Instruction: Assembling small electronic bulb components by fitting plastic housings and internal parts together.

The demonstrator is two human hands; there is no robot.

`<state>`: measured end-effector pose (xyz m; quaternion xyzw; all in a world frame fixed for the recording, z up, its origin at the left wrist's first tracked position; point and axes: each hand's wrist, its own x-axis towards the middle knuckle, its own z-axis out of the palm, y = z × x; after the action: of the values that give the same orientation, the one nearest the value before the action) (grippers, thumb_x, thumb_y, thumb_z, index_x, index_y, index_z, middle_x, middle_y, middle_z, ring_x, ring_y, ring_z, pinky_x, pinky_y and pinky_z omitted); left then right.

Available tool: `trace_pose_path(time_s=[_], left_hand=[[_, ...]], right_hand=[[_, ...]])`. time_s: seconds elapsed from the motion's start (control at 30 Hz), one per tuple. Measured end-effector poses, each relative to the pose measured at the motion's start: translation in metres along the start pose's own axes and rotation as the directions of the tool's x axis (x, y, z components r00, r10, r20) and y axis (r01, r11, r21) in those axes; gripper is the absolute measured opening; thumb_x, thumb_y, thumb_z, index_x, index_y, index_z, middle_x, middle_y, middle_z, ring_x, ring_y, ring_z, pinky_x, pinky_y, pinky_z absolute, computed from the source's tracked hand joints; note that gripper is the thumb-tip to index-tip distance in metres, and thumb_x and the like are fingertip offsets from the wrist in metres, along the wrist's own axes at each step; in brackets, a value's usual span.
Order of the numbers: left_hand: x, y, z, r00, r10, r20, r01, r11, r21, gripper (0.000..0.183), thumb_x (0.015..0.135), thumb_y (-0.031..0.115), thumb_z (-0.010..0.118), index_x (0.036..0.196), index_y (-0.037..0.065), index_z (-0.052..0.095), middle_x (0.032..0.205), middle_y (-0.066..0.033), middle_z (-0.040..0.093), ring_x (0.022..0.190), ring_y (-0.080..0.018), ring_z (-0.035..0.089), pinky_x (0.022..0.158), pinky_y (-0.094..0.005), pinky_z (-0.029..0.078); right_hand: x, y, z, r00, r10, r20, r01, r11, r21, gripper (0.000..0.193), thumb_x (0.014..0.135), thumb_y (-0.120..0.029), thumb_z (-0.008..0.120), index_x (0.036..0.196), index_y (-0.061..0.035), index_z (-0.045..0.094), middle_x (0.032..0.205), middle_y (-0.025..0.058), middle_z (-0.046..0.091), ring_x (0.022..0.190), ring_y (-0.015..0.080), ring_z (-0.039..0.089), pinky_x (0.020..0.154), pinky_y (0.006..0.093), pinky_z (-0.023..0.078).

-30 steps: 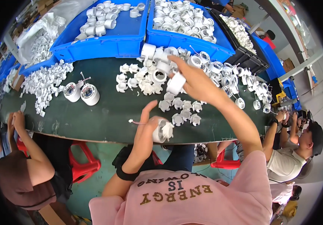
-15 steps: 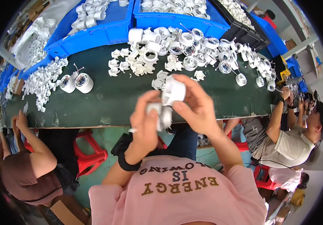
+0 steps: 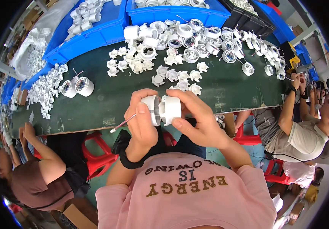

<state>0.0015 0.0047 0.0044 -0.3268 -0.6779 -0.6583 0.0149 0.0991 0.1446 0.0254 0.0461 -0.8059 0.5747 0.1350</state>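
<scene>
My left hand (image 3: 139,124) grips a white round motor-like part (image 3: 152,109), from which a thin wire (image 3: 124,122) with a small white plug hangs out to the left. In my right hand (image 3: 202,124) is a white cylindrical housing (image 3: 172,108), held between thumb and fingers. The two pieces face each other end to end above the table's near edge, touching or nearly so; a gap shows along part of the seam. Just beyond my hands lie several white finned pieces (image 3: 182,75). Two assembled white cylinders (image 3: 84,86) with wires stand to the left.
Two blue bins (image 3: 90,41) with white parts line the far side of the green table (image 3: 107,100), beside a black crate (image 3: 242,18). White rings and wired units (image 3: 191,55) lie heaped before them. Small white clips (image 3: 46,91) are piled left. Co-workers sit on both sides.
Both hands have drawn the pieces level, and the housing has turned and come down to face the part in my left hand. The wire now shows clearly. The whole view has shifted slightly.
</scene>
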Motion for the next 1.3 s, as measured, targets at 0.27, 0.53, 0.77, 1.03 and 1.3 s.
trace_pose_path(time_s=[0.27,0.53,0.77,1.03,1.3], left_hand=[[-0.001,-0.005,0.002,0.995,0.098,-0.001,-0.098,0.995,0.003,0.056,0.094,0.044,0.029,0.101,-0.006,0.054,0.085,-0.0135,0.059,0.073,-0.0172,0.056,0.064,-0.027,0.042],[-0.009,0.003,0.001,0.995,0.093,0.033,-0.095,0.995,0.04,0.061,0.095,0.049,0.026,0.1,-0.006,0.053,0.084,-0.0133,0.06,0.071,-0.0175,0.057,0.063,-0.028,0.044],[-0.012,0.012,0.002,0.996,0.082,0.027,-0.082,0.996,0.023,0.063,0.095,0.051,0.024,0.101,-0.005,0.053,0.086,-0.0136,0.061,0.072,-0.0173,0.058,0.064,-0.0284,0.045],[-0.007,0.015,-0.01,0.958,0.263,0.118,-0.272,0.96,0.064,0.041,0.092,0.029,0.036,0.101,-0.007,0.053,0.084,-0.0189,0.061,0.063,-0.0251,0.062,0.057,-0.0319,0.049],[-0.022,0.034,-0.011,0.961,0.223,0.161,-0.231,0.972,0.038,0.043,0.09,0.028,0.039,0.1,-0.011,0.055,0.081,-0.0207,0.06,0.062,-0.025,0.061,0.055,-0.0319,0.05]], right_hand=[[0.002,-0.005,0.007,1.0,0.011,0.013,-0.01,0.999,-0.045,0.051,0.09,-0.017,0.057,0.132,0.0025,0.038,0.107,0.0147,0.051,0.086,0.0197,0.055,0.072,0.0289,0.046],[-0.003,0.004,0.02,0.963,-0.263,-0.064,0.228,0.916,-0.331,0.056,0.09,-0.03,0.056,0.127,0.0088,0.037,0.105,0.0227,0.053,0.082,0.0348,0.058,0.07,0.0377,0.049],[-0.003,-0.001,0.02,0.931,-0.358,-0.073,0.299,0.863,-0.408,0.059,0.086,-0.026,0.062,0.125,0.0107,0.038,0.107,0.0258,0.052,0.087,0.0391,0.057,0.075,0.0391,0.05],[-0.01,-0.013,0.015,0.971,-0.239,-0.018,0.219,0.915,-0.338,0.069,0.07,-0.016,0.072,0.124,0.01,0.037,0.111,0.0279,0.051,0.092,0.0426,0.056,0.079,0.0421,0.049],[-0.023,-0.018,0.017,0.954,-0.299,0.013,0.288,0.904,-0.315,0.064,0.07,-0.014,0.071,0.116,0.0175,0.04,0.107,0.0302,0.051,0.087,0.0429,0.057,0.075,0.0424,0.05]])
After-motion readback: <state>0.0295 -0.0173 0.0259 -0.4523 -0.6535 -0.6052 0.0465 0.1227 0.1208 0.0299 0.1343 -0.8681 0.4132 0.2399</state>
